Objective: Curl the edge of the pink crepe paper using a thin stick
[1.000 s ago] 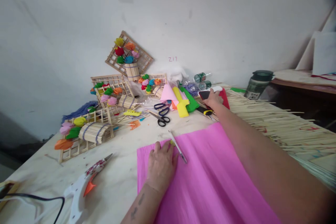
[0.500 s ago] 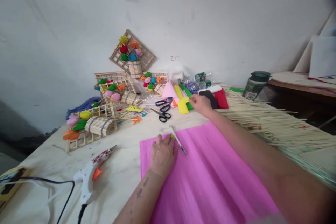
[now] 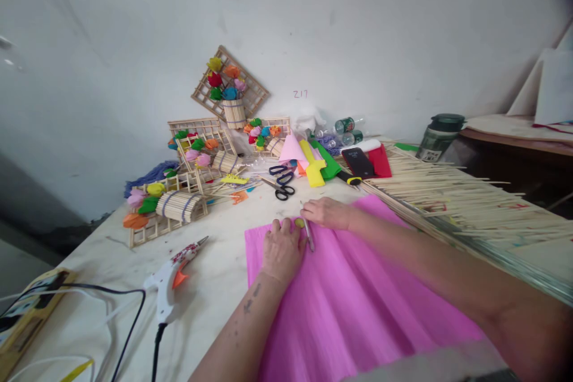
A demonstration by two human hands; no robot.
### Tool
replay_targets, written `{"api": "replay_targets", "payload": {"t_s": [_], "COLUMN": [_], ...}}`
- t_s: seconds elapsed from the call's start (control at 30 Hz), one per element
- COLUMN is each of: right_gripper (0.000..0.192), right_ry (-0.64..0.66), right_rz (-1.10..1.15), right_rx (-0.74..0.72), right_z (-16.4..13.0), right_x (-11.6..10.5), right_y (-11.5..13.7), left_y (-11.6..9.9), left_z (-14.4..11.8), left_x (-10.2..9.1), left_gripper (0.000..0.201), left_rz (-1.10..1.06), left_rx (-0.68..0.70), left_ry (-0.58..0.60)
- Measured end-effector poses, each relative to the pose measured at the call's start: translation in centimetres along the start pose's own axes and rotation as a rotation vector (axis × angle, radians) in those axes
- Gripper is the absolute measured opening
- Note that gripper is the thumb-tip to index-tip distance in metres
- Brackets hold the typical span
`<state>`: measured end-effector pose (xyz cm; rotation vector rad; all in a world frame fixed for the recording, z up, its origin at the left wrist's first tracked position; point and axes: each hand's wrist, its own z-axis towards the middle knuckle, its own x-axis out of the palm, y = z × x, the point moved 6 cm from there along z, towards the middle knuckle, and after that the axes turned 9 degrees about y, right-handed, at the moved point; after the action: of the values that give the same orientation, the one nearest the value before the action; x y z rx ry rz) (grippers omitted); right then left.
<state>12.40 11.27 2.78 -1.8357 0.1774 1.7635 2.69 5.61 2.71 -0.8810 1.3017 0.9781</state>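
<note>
A sheet of magenta crepe paper (image 3: 340, 286) lies in front of me with soft folds. My left hand (image 3: 283, 250) rests flat near its far left edge, fingers stretched out. A small round yellow piece (image 3: 299, 222) sits beside the left fingertips. The white pen (image 3: 309, 236) lies slanted on the paper between my hands. My right hand (image 3: 329, 213) is at the pen's far end, its thumb and fingers closed on it. Beyond the paper are dark-handled scissors (image 3: 283, 184) and a utility knife (image 3: 349, 178) with a yellow end.
A white glue gun (image 3: 168, 286) and its cord lie left, near a power strip (image 3: 36, 310). Stick frames with paper flowers (image 3: 179, 206) stand at back left. Folded coloured paper (image 3: 316, 170), a phone (image 3: 357, 162), a dark jar (image 3: 441, 137) and many thin sticks (image 3: 447, 197) are farther right.
My right hand has come back from the yellow paper to the pen. The utility knife is now visible where that hand was. The phone screen has lit up. My left hand stays on the crepe paper.
</note>
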Motion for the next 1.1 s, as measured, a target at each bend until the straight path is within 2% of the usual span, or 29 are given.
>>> {"api": "replay_targets", "payload": {"t_s": [0.03, 0.1, 0.2, 0.27, 0.33, 0.37, 0.43, 0.53, 0.63, 0.73, 0.93, 1.1], "right_gripper": [0.021, 0.016, 0.014, 0.017, 0.023, 0.027, 0.031, 0.026, 0.025, 0.03, 0.041, 0.038], "right_ry": [-0.023, -0.123, -0.408, -0.571, -0.63, -0.64, -0.623, -0.576, -0.544, -0.452, -0.303, -0.296], "right_rz": [0.035, 0.169, 0.506, 0.813, 1.075, 1.137, 1.116, 0.981, 0.969, 1.099, 1.164, 1.038], "right_rx": [0.063, 0.301, 0.709, 0.764, 0.74, 0.731, 0.742, 0.838, 0.777, 0.667, 0.317, 0.2], "right_z": [-0.2, -0.5, -1.4, -1.1, -0.3, 0.0, 0.1, -0.5, -0.4, 0.2, 0.1, -0.4], "right_x": [-0.1, -0.7, -1.7, -1.8, -1.3, -0.9, -0.2, 1.2, 2.1, 2.8, 1.6, 1.0], "right_y": [-0.5, -2.2, -4.4, -4.3, -3.2, -2.5, -1.1, 0.0, 0.1, -0.3, -0.4, -0.8], "left_y": [0.0, 0.0, 0.2, 0.3, 0.4, 0.5, 0.7, 0.8, 0.9, 1.1, 1.4, 1.3], "left_z": [0.0, 0.0, 0.1, 0.1, 0.1, 0.1, 0.0, 0.0, 0.1, 0.2, 0.2, 0.1], "left_x": [0.1, 0.2, 0.3, 0.3, 0.2, 0.2, 0.2, 0.2, 0.3, 0.4, 0.5, 0.4], "left_gripper": [0.033, 0.034, 0.035, 0.035, 0.036, 0.036, 0.036, 0.037, 0.037, 0.038, 0.039, 0.039], "left_rz": [0.0, -0.001, 0.002, 0.005, 0.008, 0.01, 0.014, 0.017, 0.021, 0.028, 0.031, 0.029], "left_rx": [0.005, 0.012, 0.018, 0.023, 0.033, 0.038, 0.046, 0.054, 0.061, 0.067, 0.09, 0.089], "left_ry": [0.002, 0.002, 0.003, 0.004, 0.001, -0.001, -0.005, -0.006, -0.003, 0.002, 0.006, 0.004]}}
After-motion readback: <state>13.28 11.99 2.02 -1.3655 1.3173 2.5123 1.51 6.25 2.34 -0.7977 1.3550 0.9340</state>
